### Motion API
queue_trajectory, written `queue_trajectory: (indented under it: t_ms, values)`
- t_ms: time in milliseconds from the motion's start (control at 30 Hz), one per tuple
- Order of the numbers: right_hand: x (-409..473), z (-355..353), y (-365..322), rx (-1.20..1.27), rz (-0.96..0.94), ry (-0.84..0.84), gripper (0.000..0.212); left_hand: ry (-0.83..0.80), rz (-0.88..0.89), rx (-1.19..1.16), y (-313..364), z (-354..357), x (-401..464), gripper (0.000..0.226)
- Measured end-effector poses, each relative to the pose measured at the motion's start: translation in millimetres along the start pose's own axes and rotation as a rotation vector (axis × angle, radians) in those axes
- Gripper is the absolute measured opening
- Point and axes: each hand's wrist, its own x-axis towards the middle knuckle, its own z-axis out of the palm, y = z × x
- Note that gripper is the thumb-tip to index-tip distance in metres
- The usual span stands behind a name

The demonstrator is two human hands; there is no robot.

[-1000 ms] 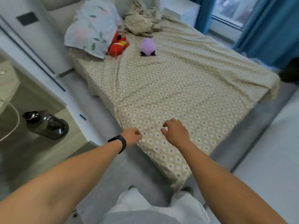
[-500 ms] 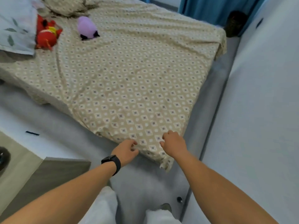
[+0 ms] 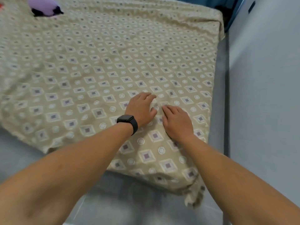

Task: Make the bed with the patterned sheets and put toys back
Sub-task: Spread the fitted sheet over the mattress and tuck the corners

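Note:
A beige sheet [image 3: 100, 65] with a diamond and circle pattern covers the bed. Its near corner [image 3: 193, 198] hangs over the grey bed base. My left hand [image 3: 140, 108], with a black watch on the wrist, lies flat on the sheet near that corner, fingers straight. My right hand [image 3: 176, 120] rests flat beside it, fingers pointing up-left, almost touching the left thumb. A small fold of cloth sits between the two hands. A purple plush toy [image 3: 45, 7] lies at the top left, cut off by the frame edge.
The grey bed base [image 3: 123, 202] shows below the sheet's near edge. A pale wall [image 3: 266, 95] runs close along the right side of the bed. Blue curtain [image 3: 233, 15] shows at the top right.
The view has swung closer over the bed's near corner. Both hands have moved from the sheet's edge up onto its top and now lie flat; the red toy and pillow have left view.

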Motion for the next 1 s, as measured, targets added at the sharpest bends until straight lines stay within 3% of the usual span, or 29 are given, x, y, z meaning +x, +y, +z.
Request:
queue_trajectory:
  t_ms: [200, 500, 867, 933, 1000]
  values:
    - [18.5, 48.5, 9.6, 0.007, 0.106, 0.033, 0.063, -0.059, 0.113, 0.213, -34.8, 78.0, 20.0, 0.070]
    - [20.4, 49.8, 8.5, -0.011, 0.140, 0.025, 0.060, -0.127, 0.173, 0.239, -36.4, 72.6, 4.5, 0.069]
    - [-21.1, 41.0, 0.8, 0.000, 0.170, 0.006, 0.068, -0.268, 0.217, 0.209, -31.1, 51.0, -62.8, 0.085]
    - [-32.6, 37.0, 1.3, -0.010, 0.181, 0.006, 0.067, -0.242, 0.236, 0.166, -31.7, 48.1, -71.7, 0.084]
    - [-42.9, 34.4, 1.5, -0.017, 0.175, 0.021, 0.064, -0.128, 0.250, 0.126, -31.7, 48.2, -77.3, 0.070]
